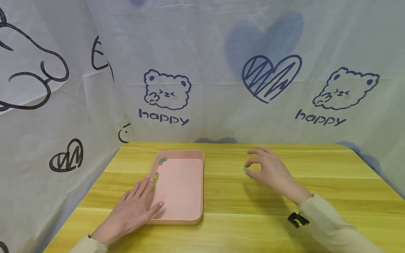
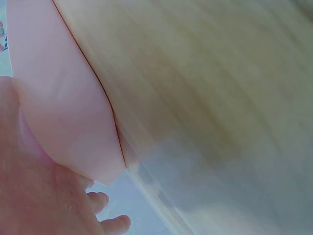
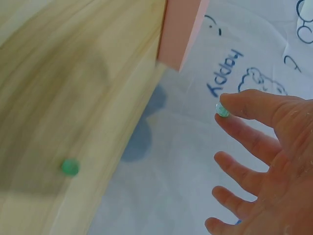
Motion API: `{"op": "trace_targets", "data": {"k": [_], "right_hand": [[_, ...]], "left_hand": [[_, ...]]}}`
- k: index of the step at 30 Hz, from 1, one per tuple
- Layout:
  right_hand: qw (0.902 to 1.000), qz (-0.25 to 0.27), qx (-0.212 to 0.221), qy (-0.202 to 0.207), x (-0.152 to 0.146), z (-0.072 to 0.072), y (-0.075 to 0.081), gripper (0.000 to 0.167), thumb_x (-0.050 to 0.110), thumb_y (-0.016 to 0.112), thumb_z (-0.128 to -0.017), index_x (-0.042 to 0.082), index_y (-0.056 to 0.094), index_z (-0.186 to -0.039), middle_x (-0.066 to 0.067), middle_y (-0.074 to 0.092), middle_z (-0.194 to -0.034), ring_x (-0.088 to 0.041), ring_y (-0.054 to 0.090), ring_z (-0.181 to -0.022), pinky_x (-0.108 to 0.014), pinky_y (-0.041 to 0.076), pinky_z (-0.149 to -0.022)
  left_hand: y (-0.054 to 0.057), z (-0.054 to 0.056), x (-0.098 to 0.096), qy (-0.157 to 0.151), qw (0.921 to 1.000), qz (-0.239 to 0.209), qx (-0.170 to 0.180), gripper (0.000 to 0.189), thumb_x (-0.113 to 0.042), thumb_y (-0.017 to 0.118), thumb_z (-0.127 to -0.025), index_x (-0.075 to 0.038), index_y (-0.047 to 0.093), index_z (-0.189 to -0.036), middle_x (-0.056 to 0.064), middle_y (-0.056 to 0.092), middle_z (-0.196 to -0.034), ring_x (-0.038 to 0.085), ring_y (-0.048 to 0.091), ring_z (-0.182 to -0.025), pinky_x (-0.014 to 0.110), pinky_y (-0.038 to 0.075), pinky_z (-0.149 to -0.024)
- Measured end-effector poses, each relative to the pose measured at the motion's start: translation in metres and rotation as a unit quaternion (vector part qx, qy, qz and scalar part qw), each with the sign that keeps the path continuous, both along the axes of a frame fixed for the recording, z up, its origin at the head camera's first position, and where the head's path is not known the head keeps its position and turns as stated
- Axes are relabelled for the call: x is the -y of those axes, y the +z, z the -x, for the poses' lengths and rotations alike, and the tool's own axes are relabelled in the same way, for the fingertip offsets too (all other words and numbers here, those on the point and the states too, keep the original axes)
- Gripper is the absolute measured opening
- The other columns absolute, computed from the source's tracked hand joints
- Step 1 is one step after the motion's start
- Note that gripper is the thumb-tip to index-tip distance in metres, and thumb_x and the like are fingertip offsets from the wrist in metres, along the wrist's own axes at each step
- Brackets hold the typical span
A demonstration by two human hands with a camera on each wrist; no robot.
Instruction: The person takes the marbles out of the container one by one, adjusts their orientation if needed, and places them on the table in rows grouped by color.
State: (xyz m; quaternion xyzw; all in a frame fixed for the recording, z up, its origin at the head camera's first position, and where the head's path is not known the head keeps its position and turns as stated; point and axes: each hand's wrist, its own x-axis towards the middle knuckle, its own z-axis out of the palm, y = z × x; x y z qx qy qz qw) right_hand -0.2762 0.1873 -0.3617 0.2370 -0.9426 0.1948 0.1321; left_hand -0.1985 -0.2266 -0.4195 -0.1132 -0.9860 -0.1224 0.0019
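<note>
My right hand (image 1: 271, 172) pinches a small translucent green marble (image 3: 222, 109) between thumb and forefinger, above the table to the right of the pink tray (image 1: 181, 189). Its other fingers spread loosely in the right wrist view. At the tray's near left corner lies my left hand (image 1: 129, 212), fingers extended over the left rim and thumb over the tray floor. Several yellow marbles (image 1: 155, 181) line the tray's left side by the left fingertips. A few green marbles (image 1: 162, 161) sit in its far left corner.
A blurred round green thing (image 3: 70, 167) shows against the tabletop in the right wrist view. The wood-grain table (image 1: 234, 203) ends at a white cloth (image 1: 212, 70) with printed drawings, hanging behind and to the left. A black strap piece (image 1: 298, 220) hangs by the right sleeve.
</note>
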Motion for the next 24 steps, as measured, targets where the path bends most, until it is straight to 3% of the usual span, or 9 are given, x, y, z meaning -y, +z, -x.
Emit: {"op": "trace_targets", "data": {"k": [9,24], "right_hand": [[0.9994,-0.007,0.021,-0.028,-0.036,-0.004,-0.005,0.011,0.02,0.077,-0.085,0.016,0.077,-0.095,-0.015,0.053,-0.14,-0.043,0.031,-0.136,-0.066,0.025,-0.106],[0.9977,-0.047,0.0,-0.048,-0.084,-0.002,-0.023,0.009,0.017,0.08,-0.081,0.015,0.077,-0.089,-0.021,0.057,-0.131,-0.047,0.041,-0.126,-0.065,0.033,-0.099]], "left_hand": [[-0.002,0.0,0.001,-0.001,1.0,0.007,0.004,0.093,-0.069,0.033,-0.096,-0.002,0.013,-0.157,0.018,0.01,-0.162,0.042,0.01,-0.146,0.068,0.014,-0.11],[0.001,0.001,0.0,-0.003,1.0,0.004,0.003,0.091,-0.068,0.034,-0.097,-0.003,0.015,-0.157,0.018,0.01,-0.162,0.042,0.011,-0.146,0.068,0.014,-0.109]]}}
